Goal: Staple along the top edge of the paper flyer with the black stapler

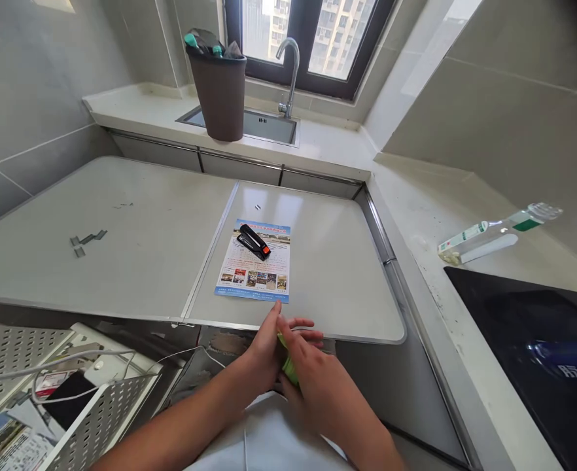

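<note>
My left hand [267,345] and my right hand [313,360] are together just in front of the table's near edge. Clasped between them is a light-green thing [290,371], mostly hidden by my fingers, so its kind cannot be made out. Beyond my fingertips, a printed leaflet [263,285] with blue borders and small photos lies flat on the folding table [337,261]. On the leaflet rests a black stapler [254,243] with an orange-red end, set at a slant. A tiny staple piece [258,207] lies above the leaflet.
Grey strips [88,239] lie on the table's left half. A brown waste bin [222,98] stands at the sink [269,127] with its tap [292,72]. A white perforated basket [87,418] is at lower left. A clear bottle [509,226] lies on the right counter by a black cooktop [509,327].
</note>
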### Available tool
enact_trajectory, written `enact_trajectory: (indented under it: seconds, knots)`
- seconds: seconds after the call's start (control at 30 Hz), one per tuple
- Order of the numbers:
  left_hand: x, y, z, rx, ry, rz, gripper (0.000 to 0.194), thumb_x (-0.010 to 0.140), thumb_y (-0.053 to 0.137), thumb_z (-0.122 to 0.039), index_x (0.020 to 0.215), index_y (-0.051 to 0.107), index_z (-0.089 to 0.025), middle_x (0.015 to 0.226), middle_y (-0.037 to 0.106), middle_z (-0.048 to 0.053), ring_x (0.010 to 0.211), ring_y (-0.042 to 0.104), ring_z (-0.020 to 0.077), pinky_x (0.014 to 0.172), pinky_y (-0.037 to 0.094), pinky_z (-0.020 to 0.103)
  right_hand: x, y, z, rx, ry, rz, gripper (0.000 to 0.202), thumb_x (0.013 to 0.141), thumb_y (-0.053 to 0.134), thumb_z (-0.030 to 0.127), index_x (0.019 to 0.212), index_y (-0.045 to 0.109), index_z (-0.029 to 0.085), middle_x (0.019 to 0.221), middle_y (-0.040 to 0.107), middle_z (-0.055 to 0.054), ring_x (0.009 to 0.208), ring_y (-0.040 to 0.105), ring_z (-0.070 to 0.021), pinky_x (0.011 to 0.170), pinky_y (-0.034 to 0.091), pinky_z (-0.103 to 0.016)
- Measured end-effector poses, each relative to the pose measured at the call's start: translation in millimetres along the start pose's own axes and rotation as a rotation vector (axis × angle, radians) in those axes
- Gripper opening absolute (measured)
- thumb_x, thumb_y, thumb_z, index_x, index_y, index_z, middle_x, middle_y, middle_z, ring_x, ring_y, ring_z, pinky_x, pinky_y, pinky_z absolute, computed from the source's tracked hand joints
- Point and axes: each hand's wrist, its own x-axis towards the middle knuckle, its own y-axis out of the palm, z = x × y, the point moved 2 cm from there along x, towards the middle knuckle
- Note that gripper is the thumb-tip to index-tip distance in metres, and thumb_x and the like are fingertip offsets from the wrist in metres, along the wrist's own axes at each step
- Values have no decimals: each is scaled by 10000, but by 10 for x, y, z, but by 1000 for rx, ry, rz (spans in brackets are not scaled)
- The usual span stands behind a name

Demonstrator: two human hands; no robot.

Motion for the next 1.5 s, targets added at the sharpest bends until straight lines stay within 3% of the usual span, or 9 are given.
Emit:
enact_trajectory:
  seconds: [0.1,0.2,0.4,0.57,0.9,1.1,1.3,1.5]
  knots:
    - [-8,-10,16,9,37,-9,770,960,360,-784,1093,688,-100,1039,780,190,1039,739,352,989,517,454,19,-49,-90,49,59,19,913,971,566,306,1696,15,239,1484,593,-154,1230,654,-331,912,544,-430]
    - [-60,-25,31,-8,51,38,680,1021,368,-680,1133,682,-88,1134,762,198,1130,714,326,1051,498,417,36,-106,-131,74,98,29,996,965,630,370,1691,-39,241,1508,579,-153,1305,614,-335,969,527,-439]
    - [-194,-4,31,-4,69,135,616,1013,486,-625,1224,674,-77,1214,729,193,1250,650,322,1140,439,385,43,-179,-85,53,81,50,1019,942,691,390,1694,16,261,1548,546,-142,1334,596,-333,999,522,-438]
    - [-191,42,43,8,71,179,591,1036,451,-608,1226,685,-100,1172,740,167,1233,653,303,1123,454,376,37,-204,-125,56,106,50,1067,910,735,421,1695,30,258,1541,555,-138,1385,556,-334,1044,504,-444]
    - [-209,91,38,9,39,157,542,1046,464,-566,1181,709,-102,1078,766,148,1129,700,295,1046,494,370,35,-255,-152,49,108,116,1001,901,724,445,1691,146,239,1480,610,-124,1267,636,-320,998,509,-427]
    - [-92,-15,116,-56,57,186,511,1024,508,-533,1087,736,-79,1013,772,172,1127,704,314,1072,480,386,72,-254,-127,56,63,140,888,869,759,388,1632,341,211,1425,650,-123,1248,645,-317,972,512,-387]
    - [-86,-32,87,-73,65,181,510,1043,475,-503,1184,712,-74,1030,773,170,1140,700,311,1101,464,402,105,-259,-127,64,62,144,831,890,742,371,1615,361,231,1410,655,-109,1231,651,-302,970,506,-387]
    - [-89,-4,78,-94,65,165,493,1056,450,-466,1232,697,-78,1017,779,162,1097,718,305,1085,474,404,126,-284,-110,69,65,157,688,871,748,343,1498,488,228,1316,692,-93,1192,662,-301,922,504,-370]
